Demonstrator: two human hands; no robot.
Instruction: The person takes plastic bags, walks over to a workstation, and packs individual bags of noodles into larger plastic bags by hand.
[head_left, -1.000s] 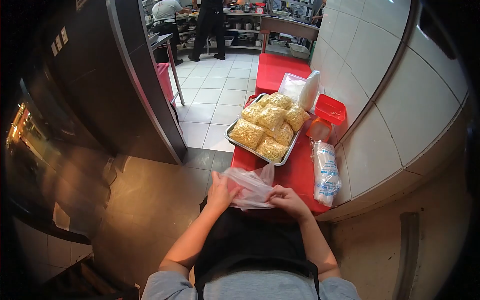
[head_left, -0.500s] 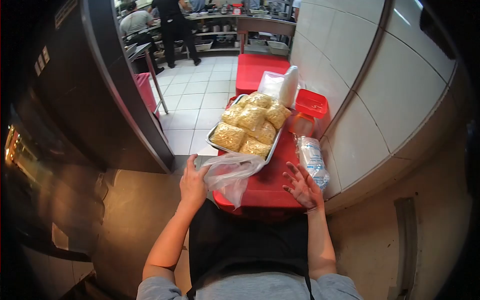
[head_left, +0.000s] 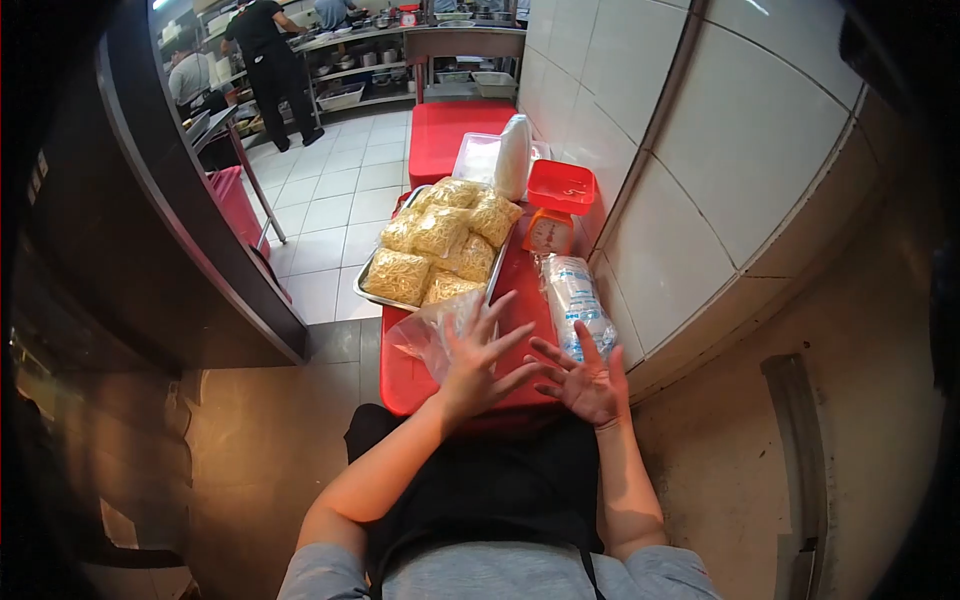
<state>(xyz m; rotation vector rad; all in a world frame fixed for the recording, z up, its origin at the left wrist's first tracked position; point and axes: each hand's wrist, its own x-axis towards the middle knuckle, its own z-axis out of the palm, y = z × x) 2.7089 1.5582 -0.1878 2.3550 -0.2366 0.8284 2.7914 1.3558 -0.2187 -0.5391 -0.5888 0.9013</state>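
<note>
My left hand is open with its fingers spread, in front of a clear plastic bag that lies against the near end of a metal tray. Whether the hand touches the bag I cannot tell. My right hand is open too, palm up and fingers apart, holding nothing. Just beyond it lies a plastic-wrapped roll with blue print. On the tray are several clear bags of yellow noodle-like strips, piled up. Tray and roll rest on a red table.
An orange scale with a red pan stands by the tiled wall. Behind the tray are a clear plastic container and a white plastic bundle. Further off, people work at steel shelves; a pink bin stands left.
My left hand has moved right and let go of the clear bag, spreading its fingers. My right hand stays open, now closer to the left. The view has turned to the right.
</note>
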